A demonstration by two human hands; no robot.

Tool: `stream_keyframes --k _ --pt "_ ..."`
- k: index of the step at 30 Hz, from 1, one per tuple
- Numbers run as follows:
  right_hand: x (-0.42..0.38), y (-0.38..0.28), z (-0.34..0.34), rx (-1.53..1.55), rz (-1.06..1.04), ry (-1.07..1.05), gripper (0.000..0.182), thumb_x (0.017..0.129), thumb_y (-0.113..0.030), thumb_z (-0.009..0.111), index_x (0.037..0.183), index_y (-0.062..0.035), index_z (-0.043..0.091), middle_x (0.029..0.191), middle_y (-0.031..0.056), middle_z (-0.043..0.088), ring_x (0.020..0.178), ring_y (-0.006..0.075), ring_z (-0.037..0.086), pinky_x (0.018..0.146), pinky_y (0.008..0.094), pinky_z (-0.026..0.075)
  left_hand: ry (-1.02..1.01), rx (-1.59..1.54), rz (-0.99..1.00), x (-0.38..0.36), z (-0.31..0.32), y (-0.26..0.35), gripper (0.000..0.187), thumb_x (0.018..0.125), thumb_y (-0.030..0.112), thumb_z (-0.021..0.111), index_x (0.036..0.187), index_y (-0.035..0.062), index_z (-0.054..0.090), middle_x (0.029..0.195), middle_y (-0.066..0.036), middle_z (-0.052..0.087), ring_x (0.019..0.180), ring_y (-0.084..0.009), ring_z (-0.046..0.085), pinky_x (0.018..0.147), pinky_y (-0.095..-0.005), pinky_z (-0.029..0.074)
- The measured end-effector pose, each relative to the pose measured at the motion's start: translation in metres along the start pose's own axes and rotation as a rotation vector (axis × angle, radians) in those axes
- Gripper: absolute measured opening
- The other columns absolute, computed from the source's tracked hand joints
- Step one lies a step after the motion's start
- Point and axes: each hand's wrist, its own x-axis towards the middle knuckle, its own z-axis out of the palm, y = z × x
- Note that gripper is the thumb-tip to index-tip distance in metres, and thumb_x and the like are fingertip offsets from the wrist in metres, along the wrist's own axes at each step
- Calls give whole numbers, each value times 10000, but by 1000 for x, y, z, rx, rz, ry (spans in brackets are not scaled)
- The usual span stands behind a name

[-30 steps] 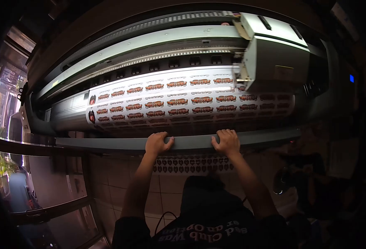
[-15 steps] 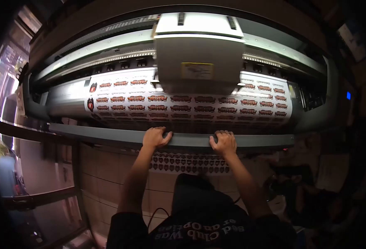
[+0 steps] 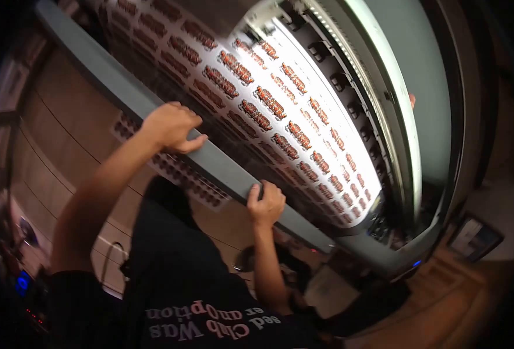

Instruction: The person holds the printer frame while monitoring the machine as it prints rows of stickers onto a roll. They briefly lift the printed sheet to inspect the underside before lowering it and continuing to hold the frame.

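Observation:
My left hand (image 3: 172, 128) rests on the grey front bar (image 3: 222, 168) of a wide-format printer, fingers curled over the far edge and thumb stretched along the top. Lower down the bar, my right hand (image 3: 267, 202) holds it too, with fingers bent over it and thumb raised on the near side. Beyond both hands runs a white printed sheet (image 3: 280, 119) with rows of repeated red-and-black logos. The print carriage (image 3: 210, 14) is above the sheet at the top, partly cut off by the frame.
A lit rail (image 3: 379, 70) arches along the printer's far side, beside small dark rollers (image 3: 338, 81). Under the bar hangs more printed sheet (image 3: 193, 183), over a tiled floor (image 3: 65, 122). At lower right stands a dark framed object (image 3: 474, 238) on a light surface.
My view has turned strongly, so the printer now runs diagonally. Along the sheet the carriage has moved left, uncovering more logos. Both hands stay on the bar.

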Motion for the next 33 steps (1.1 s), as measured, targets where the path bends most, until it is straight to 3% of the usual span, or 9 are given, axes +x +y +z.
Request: stream_keyframes --k 5,9,24,33 --pt "0 -5 -3 19 -8 -66 240 849 -244 624 968 -42 680 930 109 682 886 309 634 814 412 456 354 -78 62 -8 11 -3 195 757 215 673 653 87 569 634 -67 565 646 -250 572 682 -360 456" --pt "3 -5 -1 -3 -11 -81 236 854 -232 615 988 -46 674 926 103 672 878 319 627 802 425 453 429 -103 61 -8 14 -5 182 734 171 672 630 92 544 619 -50 539 626 -223 550 666 -341 447" --pt "3 -3 -4 20 15 -113 239 855 -234 611 985 -44 672 941 97 676 891 308 630 828 411 454 386 -126 64 -6 13 -5 156 710 128 679 637 85 548 626 -50 546 627 -216 558 667 -339 450" --pt "1 2 1 -12 -29 -22 252 831 -258 631 966 -49 675 920 108 678 876 314 628 802 422 458 338 -131 119 -4 10 -6 98 686 105 667 659 63 582 651 -79 567 648 -258 572 670 -362 464"
